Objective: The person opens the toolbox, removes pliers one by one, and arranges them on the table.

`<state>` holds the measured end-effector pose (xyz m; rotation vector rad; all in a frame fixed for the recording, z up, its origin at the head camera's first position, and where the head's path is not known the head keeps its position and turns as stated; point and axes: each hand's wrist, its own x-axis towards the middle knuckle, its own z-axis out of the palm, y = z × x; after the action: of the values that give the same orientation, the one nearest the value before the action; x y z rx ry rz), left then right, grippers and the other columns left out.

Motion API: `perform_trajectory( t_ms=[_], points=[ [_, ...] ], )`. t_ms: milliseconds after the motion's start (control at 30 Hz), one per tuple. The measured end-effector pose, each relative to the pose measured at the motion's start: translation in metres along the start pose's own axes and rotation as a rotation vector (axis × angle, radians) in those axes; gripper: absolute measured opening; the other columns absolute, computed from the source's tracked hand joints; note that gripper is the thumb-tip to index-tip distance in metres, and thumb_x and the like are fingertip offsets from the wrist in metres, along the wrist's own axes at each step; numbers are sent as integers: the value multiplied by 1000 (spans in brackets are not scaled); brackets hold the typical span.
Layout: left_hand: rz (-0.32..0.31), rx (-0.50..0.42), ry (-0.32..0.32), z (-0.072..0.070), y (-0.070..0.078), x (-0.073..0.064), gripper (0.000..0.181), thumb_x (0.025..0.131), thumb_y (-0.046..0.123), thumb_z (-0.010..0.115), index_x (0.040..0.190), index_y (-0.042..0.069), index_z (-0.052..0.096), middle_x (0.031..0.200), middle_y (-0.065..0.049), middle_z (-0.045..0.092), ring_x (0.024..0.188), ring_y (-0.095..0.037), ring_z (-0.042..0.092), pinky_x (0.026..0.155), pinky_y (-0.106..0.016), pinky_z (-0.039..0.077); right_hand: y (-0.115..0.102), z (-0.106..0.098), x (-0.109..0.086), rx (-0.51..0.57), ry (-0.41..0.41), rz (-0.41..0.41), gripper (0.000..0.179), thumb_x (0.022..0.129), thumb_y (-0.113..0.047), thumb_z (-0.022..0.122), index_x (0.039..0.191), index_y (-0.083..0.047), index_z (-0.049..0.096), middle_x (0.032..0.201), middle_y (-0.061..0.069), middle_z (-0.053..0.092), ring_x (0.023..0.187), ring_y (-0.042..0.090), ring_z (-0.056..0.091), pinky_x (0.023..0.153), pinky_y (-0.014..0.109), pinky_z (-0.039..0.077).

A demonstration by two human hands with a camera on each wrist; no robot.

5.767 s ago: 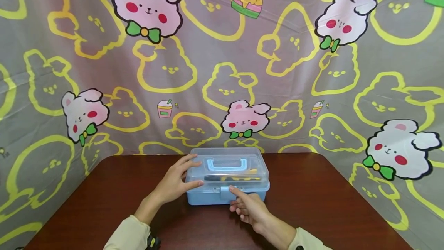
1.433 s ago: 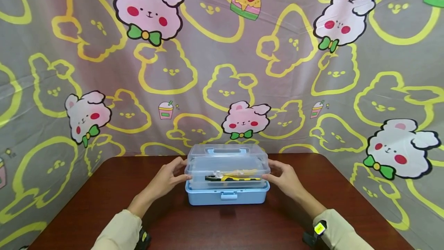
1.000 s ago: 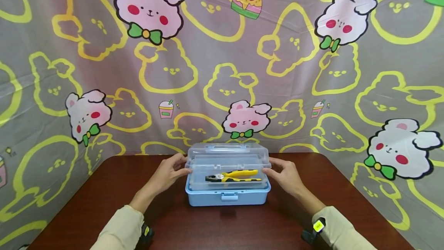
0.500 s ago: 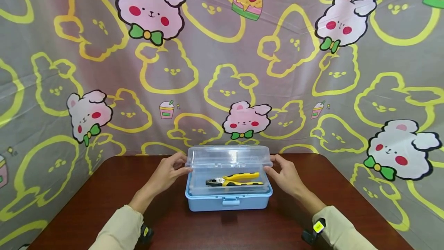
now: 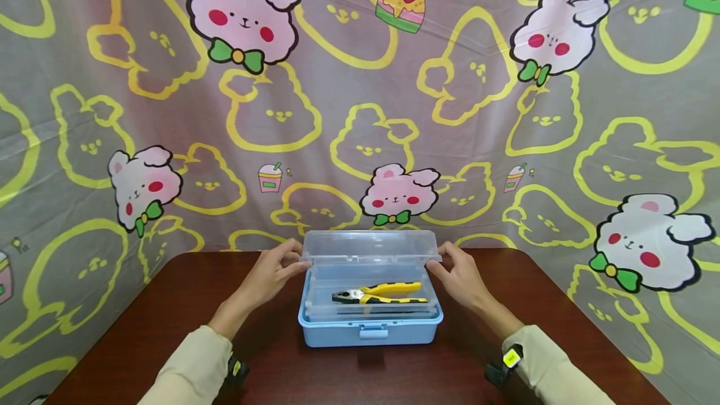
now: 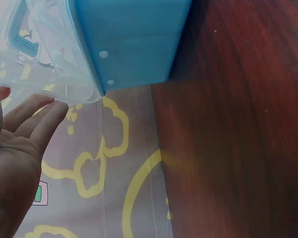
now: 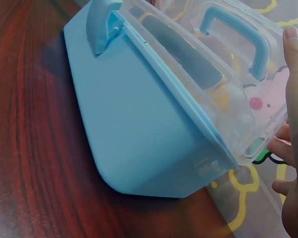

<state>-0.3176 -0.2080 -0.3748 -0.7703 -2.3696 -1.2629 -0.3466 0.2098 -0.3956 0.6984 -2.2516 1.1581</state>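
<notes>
A light-blue toolbox [image 5: 332, 335] stands on the table, its front latch [image 5: 374, 333] hanging down. The clear lid [image 5: 369, 245] is tilted up and back. My left hand [image 5: 271, 274] holds the lid's left end between thumb and fingers; my right hand [image 5: 465, 277] holds the right end likewise. Below the lid, combination pliers [image 5: 382, 292] with yellow-and-black handles lie in a clear tray [image 5: 322, 310] inside the box. In the right wrist view, the lid's blue carrying handle [image 7: 262, 52] shows near my right thumb. What lies beneath the tray is hidden.
The dark wooden table [image 5: 169, 305] extends to both sides and in front of the box. Close behind its far edge hangs a grey curtain [image 5: 360, 111] printed with cartoon rabbits. Each wrist wears a black strapped device [image 5: 503, 364].
The latch was undone and both hands moved to the lid's ends. The lid has swung up and back, uncovering the pliers. The box has shifted slightly toward me.
</notes>
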Motion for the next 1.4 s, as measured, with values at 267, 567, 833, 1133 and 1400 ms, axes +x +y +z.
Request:
perform_trajectory(
  t_ms=[267, 567, 833, 1133, 1400],
  points=[
    [-4, 90, 9, -6, 6, 10, 13, 105, 28, 64, 109, 16, 61, 105, -6, 74, 99, -27, 73, 81, -50, 53, -6, -3, 16, -56, -7, 76, 25, 101, -31, 68, 88, -12, 57, 86, 1, 62, 78, 21, 55, 63, 33, 42],
    [-71, 144, -13, -7, 4, 23, 28, 108, 37, 57, 123, 13, 59, 108, -8, 70, 100, -31, 68, 87, -54, 52, -3, -8, 36, -81, -38, 143, 37, 103, -40, 64, 82, -11, 53, 73, 2, 46, 66, 20, 48, 55, 30, 36],
    [-79, -50, 1, -2, -5, 29, 23, 110, 26, 56, 124, 8, 53, 103, -12, 58, 101, -33, 65, 91, -54, 54, 2, -7, 50, -20, -56, 189, 42, 105, -39, 62, 79, -8, 54, 71, 1, 42, 67, 20, 45, 58, 31, 36],
    [-99, -78, 23, -2, -8, 35, 24, 109, 24, 57, 125, 7, 51, 105, -14, 56, 106, -40, 65, 91, -58, 53, 11, -14, 60, 158, -171, 260, 32, 105, -29, 65, 94, 1, 61, 96, 12, 66, 90, 28, 65, 86, 41, 55],
    [-112, -69, 35, -1, -14, 42, 27, 109, 19, 58, 132, 8, 48, 109, -18, 59, 98, -42, 63, 89, -57, 54, 18, -14, 66, 289, -251, 278, 41, 105, -25, 65, 133, 3, 54, 131, 30, 61, 111, 37, 66, 96, 49, 52]
  ],
)
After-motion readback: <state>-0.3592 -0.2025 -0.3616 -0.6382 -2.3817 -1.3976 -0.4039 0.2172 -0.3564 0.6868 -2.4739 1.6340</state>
